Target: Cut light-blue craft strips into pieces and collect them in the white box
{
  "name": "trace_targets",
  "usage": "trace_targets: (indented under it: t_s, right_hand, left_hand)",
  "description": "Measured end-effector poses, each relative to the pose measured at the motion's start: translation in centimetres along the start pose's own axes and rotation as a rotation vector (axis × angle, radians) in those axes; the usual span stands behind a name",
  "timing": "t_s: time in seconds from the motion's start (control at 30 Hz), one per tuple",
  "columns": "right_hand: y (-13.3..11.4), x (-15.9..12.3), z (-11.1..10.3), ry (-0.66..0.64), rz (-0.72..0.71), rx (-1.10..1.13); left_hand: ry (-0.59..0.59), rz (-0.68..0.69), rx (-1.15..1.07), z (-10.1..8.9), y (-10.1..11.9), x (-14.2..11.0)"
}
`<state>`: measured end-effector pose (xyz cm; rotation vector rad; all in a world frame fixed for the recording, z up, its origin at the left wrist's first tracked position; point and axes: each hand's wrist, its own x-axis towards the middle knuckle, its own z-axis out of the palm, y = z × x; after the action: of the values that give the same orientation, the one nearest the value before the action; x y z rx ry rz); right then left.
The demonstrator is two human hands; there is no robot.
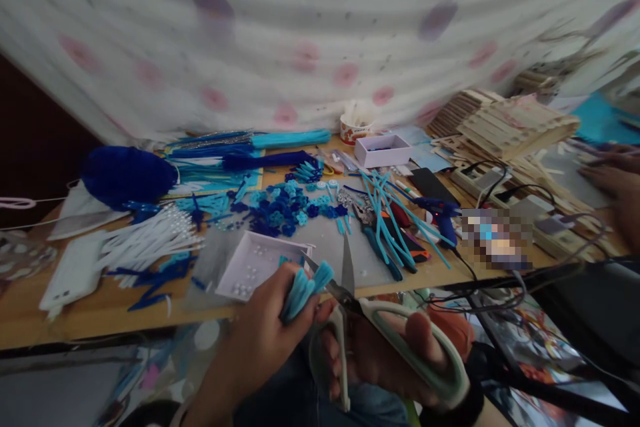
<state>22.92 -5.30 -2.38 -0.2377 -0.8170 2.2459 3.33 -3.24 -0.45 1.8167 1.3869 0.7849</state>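
My left hand [263, 330] is closed around a small bundle of light blue pipe cleaners [305, 288], whose ends stick up past my fingers. My right hand [390, 360] grips pale green-handled scissors [350, 293]. Their blades are spread apart, right beside the bundle's tips. Both hands are below the near edge of the wooden table [75, 320], over my lap.
On the table lie a white tray of pearl beads [260, 267], blue flower pieces [285, 207], loose blue pipe cleaners [390, 213], a blue glue gun [440, 213], white stems [145, 240] and stacked wooden pieces [505, 123]. Another person's hand [615, 180] is at the right edge.
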Motion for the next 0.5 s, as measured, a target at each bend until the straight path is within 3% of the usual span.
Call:
trace_targets:
  t_s: [0.13,0.27,0.37,0.5]
  right_hand:
    - [-0.3,0.3,-0.1,0.049,0.014,0.007]
    - [-0.2,0.5,-0.4,0.097,0.054,0.059]
    - [0.0,0.7,-0.6,0.099,0.031,0.049]
    - [-0.2,1.0,-0.9,0.081,-0.052,-0.057]
  left_hand:
    - [-0.015,-0.048,-0.011,-0.1,-0.1,-0.1]
    - [-0.063,0.008,0.034,0.2,-0.2,0.1]
    - [-0.044,0.122,0.09,0.6,-0.5,0.5]
    - [0.145,0.403,0.276,1.0,-1.3,0.9]
